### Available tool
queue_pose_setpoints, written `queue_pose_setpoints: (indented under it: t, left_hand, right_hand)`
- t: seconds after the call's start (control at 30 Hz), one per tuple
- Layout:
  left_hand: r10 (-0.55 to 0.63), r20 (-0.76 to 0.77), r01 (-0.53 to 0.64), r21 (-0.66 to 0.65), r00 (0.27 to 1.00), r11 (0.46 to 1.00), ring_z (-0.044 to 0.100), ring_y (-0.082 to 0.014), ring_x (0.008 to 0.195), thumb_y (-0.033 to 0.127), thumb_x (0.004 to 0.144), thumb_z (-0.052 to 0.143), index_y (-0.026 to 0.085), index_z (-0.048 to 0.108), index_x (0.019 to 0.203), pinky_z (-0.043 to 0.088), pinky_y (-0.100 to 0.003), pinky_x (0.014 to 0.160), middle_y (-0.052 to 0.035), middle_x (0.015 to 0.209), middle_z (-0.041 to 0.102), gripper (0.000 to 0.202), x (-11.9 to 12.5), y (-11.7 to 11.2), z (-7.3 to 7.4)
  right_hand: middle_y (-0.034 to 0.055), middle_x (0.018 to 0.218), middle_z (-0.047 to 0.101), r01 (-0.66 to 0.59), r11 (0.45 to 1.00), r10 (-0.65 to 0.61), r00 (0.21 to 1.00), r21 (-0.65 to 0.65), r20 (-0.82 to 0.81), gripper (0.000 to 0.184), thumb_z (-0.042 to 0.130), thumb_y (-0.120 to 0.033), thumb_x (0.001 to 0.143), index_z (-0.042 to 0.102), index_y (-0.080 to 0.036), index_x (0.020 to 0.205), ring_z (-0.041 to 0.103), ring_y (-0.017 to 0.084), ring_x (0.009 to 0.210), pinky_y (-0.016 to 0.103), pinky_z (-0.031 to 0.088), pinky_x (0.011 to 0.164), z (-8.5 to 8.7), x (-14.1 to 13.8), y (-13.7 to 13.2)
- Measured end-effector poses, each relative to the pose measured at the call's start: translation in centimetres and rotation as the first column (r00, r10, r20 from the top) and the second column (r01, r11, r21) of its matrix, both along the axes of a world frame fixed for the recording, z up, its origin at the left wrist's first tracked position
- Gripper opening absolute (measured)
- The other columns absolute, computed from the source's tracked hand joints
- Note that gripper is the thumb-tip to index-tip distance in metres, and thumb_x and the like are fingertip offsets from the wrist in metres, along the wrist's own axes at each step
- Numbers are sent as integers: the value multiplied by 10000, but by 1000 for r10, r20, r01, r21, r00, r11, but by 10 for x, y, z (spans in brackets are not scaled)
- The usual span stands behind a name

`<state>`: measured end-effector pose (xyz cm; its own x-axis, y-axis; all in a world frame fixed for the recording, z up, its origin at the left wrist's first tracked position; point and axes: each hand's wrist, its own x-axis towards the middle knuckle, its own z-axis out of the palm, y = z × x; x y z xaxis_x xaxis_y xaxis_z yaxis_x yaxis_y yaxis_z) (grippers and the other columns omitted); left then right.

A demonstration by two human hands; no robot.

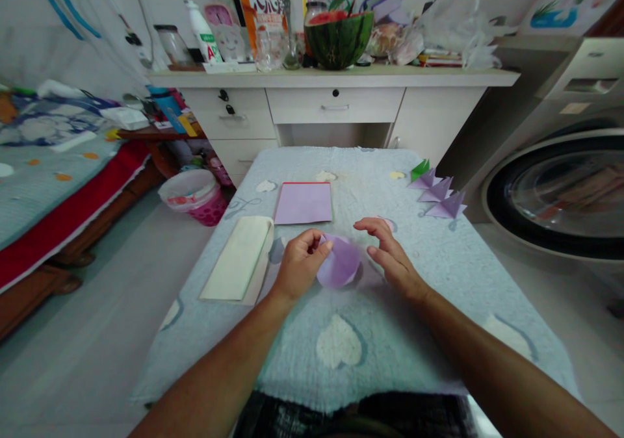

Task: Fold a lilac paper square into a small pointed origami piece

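My left hand (pixel 299 262) pinches the upper left edge of a curved purple paper sheet (pixel 340 266) on the blue-grey cloth of the table (pixel 341 353). My right hand (pixel 390 256) hovers just to the right of the sheet, fingers bent and apart, its thumb close to the paper's edge. A stack of purple paper squares (pixel 303 203) lies just beyond my hands. Several folded purple paper pieces (pixel 439 194), with a green one (pixel 419 168), sit at the table's far right.
A cream folded sheet (pixel 240 258) lies at the table's left. Behind stands a white desk (pixel 336 100) with half a watermelon (pixel 338 35), bottles and bags. A washing machine (pixel 560 191) is to the right, a bed (pixel 49 184) and a pink bin (pixel 192 196) to the left.
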<state>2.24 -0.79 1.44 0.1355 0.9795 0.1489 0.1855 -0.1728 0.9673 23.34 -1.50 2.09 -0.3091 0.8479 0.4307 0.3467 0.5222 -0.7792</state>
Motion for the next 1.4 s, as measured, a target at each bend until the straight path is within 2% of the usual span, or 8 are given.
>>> queue_pose_setpoints:
  t: [0.13,0.3,0.47,0.9,1.07,1.17,1.23,1.4]
  left_hand:
    - [-38,-14,36,-83,999,996,465,-100,580,363,821,613,169,581,746,345,-218,551,42,635,514,210,-1,6,-8]
    - [-30,-94,21,-104,995,994,468,-102,562,354,802,616,158,588,713,336,-219,539,38,604,523,217,-3,13,-16]
    - [-47,-22,42,-161,999,986,491,-106,539,358,763,635,160,593,728,334,-218,514,31,613,559,206,-2,17,-19]
    - [-31,16,34,-236,999,971,452,-98,496,249,660,626,169,647,661,314,-208,464,39,564,558,83,-1,27,-26]
    - [-69,-53,62,-123,996,990,529,-120,597,214,726,599,171,715,758,412,-222,554,10,659,609,127,-2,23,-19]
    - [9,-129,-1,65,992,998,611,-163,860,194,727,646,184,722,745,494,-295,794,-35,900,643,79,-2,21,-18]
    - [45,-136,-26,143,990,989,583,-197,1088,184,729,673,194,721,752,445,-361,983,-61,1116,609,55,-3,20,-18]
    - [-80,-38,85,136,996,987,545,-227,1225,183,776,674,188,704,794,420,-412,1059,-101,1295,535,35,-2,17,-18]
  right_hand:
    - [76,1190,522,-38,998,39,999,-50,13,391,479,-260,796,512,-243,1185,451,278,1182,465,325,1036,-4,4,4]
    - [103,1264,470,-101,991,111,989,-92,99,523,559,-442,835,419,-229,1292,415,298,1235,502,319,1067,-7,2,1]
    - [154,1339,431,-47,997,59,974,-56,220,738,642,-565,799,338,-223,1378,398,335,1262,543,332,1063,-16,-7,1]
    - [167,1259,545,35,999,-31,948,-6,316,728,658,-506,814,366,-203,1408,474,344,1168,567,375,990,-32,-11,7]
    - [160,1247,571,82,996,-67,951,-38,303,767,716,-445,772,367,-216,1415,482,342,1164,573,364,995,-36,-14,10]
    - [131,1193,601,82,994,-60,964,-77,261,793,742,-406,753,351,-227,1419,506,311,1138,552,360,1008,-37,-13,11]
    - [106,1138,613,65,991,-39,978,-121,205,799,749,-389,748,344,-234,1419,533,285,1094,528,377,998,-38,-11,11]
    - [85,1122,558,3,980,4,999,-200,36,784,749,-389,750,351,-241,1408,552,240,1056,449,448,945,-38,-7,12]
